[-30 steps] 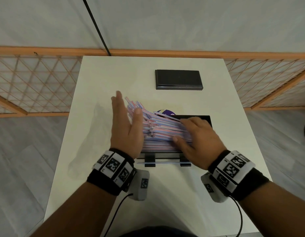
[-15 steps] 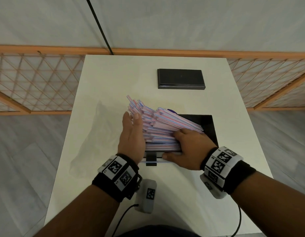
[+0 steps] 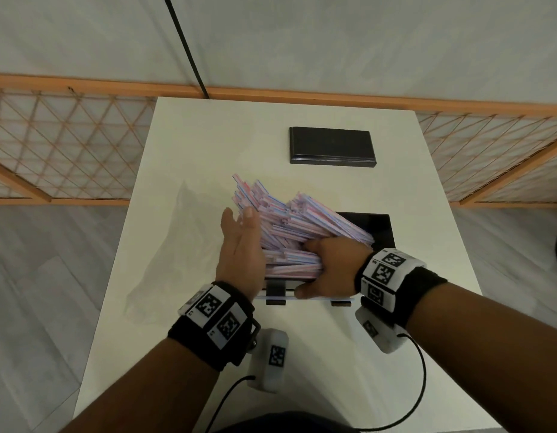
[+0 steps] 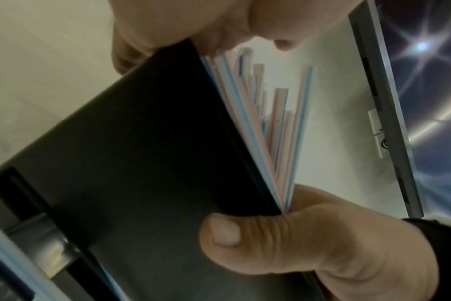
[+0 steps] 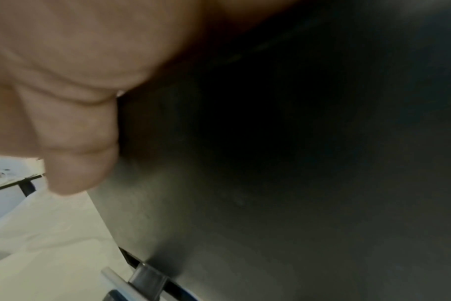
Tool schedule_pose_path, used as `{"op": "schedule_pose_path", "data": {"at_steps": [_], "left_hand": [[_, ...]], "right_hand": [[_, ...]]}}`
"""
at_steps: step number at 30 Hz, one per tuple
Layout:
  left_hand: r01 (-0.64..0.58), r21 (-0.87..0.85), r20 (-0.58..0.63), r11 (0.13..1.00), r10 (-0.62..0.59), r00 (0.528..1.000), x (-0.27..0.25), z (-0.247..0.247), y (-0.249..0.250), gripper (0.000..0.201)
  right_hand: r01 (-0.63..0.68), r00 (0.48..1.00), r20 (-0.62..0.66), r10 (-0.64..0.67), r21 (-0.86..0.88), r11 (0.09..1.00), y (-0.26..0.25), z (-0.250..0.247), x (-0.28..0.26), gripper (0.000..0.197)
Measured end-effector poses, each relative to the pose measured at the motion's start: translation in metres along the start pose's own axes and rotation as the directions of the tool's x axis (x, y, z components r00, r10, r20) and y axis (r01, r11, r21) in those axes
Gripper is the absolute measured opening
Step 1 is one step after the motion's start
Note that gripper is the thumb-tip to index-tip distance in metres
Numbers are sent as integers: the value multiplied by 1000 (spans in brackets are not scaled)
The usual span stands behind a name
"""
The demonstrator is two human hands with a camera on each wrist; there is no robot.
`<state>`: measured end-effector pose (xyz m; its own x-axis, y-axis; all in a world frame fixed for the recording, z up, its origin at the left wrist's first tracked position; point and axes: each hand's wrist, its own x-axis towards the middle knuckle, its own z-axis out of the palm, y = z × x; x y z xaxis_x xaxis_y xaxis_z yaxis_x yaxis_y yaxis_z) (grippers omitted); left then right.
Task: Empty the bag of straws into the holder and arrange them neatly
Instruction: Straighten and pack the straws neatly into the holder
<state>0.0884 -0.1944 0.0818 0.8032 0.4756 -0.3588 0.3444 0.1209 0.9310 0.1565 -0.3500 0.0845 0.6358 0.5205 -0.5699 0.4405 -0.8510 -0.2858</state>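
A heap of pink-and-blue striped straws (image 3: pixel 286 226) fills the left part of the black holder (image 3: pixel 377 229) and sticks out over its left edge, splayed and uneven. My left hand (image 3: pixel 239 245) stands flat against the straws' left ends, fingers straight. My right hand (image 3: pixel 330 264) curls its fingers over the pile while its thumb presses the holder's front wall. In the left wrist view the straws (image 4: pixel 278 126) fan above the dark holder wall (image 4: pixel 142 163). The right wrist view shows only my right hand (image 5: pixel 65 81) against the holder (image 5: pixel 270 163).
The clear plastic bag (image 3: pixel 177 245) lies crumpled on the white table (image 3: pixel 427 276), left of the holder. A black rectangular lid (image 3: pixel 332 146) lies at the back of the table. A wooden lattice rail (image 3: pixel 68 145) runs behind the table.
My left hand drew back and closed in on the straws' left ends. My right hand went from lying on top of the pile to curling over it at the front right.
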Motion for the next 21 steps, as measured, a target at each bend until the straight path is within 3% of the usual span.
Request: {"op": "schedule_pose_path", "data": {"at_steps": [2,6,9,12,15,18,21], "left_hand": [[6,-23,-31,1000,-7,1000,2,0,-2,101],[-65,59,13,996,64,998,1,3,-6,73],[-85,4,-72,996,85,994,1,3,-7,72],[-86,67,-119,994,93,988,1,2,-6,61],[-145,195,-52,970,158,986,3,1,-10,75],[-132,158,-21,979,137,990,1,1,-8,96],[-107,127,-20,986,111,994,-1,0,-7,93]], "right_hand": [[8,1000,18,-8,-7,1000,-3,-3,2,47],[42,999,4,-42,54,998,-7,-6,2,48],[58,998,24,-60,80,995,-6,-9,2,60],[54,998,19,-54,6,999,-8,-9,3,55],[53,998,-29,-56,-87,995,-12,-9,2,66],[44,993,-111,-50,-61,997,-10,-6,0,72],[10,987,-157,-15,-36,999,-2,-1,-1,83]]}}
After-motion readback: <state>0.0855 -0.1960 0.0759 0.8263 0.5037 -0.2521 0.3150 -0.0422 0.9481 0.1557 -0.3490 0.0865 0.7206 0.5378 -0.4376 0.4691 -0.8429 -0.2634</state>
